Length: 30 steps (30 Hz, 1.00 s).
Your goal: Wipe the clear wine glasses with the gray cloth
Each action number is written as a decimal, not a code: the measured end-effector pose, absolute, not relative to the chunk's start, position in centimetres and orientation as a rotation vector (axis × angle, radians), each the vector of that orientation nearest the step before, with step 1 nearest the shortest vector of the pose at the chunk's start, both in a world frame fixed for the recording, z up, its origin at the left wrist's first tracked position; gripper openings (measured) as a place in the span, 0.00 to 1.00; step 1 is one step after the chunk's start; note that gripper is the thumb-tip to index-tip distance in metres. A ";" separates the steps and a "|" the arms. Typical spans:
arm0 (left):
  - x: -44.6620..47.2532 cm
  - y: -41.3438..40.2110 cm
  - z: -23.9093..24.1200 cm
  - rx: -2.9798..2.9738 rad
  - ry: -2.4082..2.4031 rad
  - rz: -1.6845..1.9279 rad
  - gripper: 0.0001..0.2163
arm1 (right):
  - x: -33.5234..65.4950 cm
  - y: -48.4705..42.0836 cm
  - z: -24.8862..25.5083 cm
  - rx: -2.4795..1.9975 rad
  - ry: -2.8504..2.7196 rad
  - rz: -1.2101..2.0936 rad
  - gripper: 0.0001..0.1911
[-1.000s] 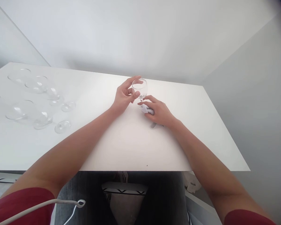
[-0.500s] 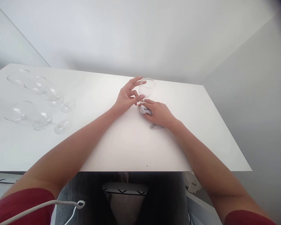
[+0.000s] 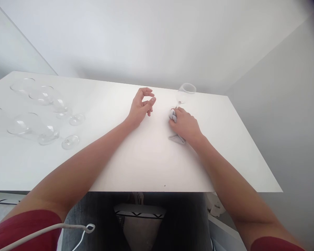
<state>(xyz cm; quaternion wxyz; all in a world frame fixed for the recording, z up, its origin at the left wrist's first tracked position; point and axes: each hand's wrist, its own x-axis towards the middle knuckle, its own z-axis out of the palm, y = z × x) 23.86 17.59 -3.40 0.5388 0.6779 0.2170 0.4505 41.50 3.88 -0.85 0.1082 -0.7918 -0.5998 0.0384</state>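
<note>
A clear wine glass (image 3: 185, 92) stands upright near the far edge of the white table (image 3: 136, 160). My right hand (image 3: 186, 126) rests on the table at the foot of the glass. Its fingers are closed on a small grey cloth (image 3: 173, 116), and a corner of the cloth sticks out under the wrist. Whether the fingers also pinch the glass's stem or base is hidden. My left hand (image 3: 141, 106) lies to the left of the glass, apart from it. It is loosely curled, fingers apart, and holds nothing.
Several clear wine glasses (image 3: 39, 120) lie on their sides at the table's left end. A white cable (image 3: 68, 228) hangs by my lap. A grey wall stands close behind the table and on its right.
The glass has slid right along the far edge with my right hand and the cloth at its foot. My left hand has let go of the bowl and stayed behind.
</note>
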 end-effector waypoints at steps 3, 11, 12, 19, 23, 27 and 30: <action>23.9 17.9 -3.6 1.563 0.566 1.071 0.16 | 41.7 3.9 -1.0 -2.460 -1.656 0.116 0.22; 23.8 18.3 -3.3 1.419 0.624 1.008 0.15 | 41.3 3.5 -0.4 -2.502 -1.632 0.159 0.18; 23.7 18.2 -3.2 1.397 0.629 0.999 0.15 | 41.3 3.5 -0.4 -2.502 -1.643 0.158 0.18; 23.7 17.7 -2.6 1.327 0.645 0.977 0.14 | 41.3 3.9 -0.7 -2.373 -1.784 0.131 0.24; 23.8 17.8 -2.5 1.289 0.634 0.986 0.16 | 41.6 4.0 -0.8 -2.372 -1.767 0.152 0.26; 23.7 17.9 -2.5 1.221 0.593 0.916 0.26 | 41.2 3.2 0.0 -2.458 -1.715 0.196 0.28; 23.7 17.9 -2.6 1.226 0.526 0.822 0.29 | 39.9 2.0 0.8 -2.607 -1.661 0.228 0.25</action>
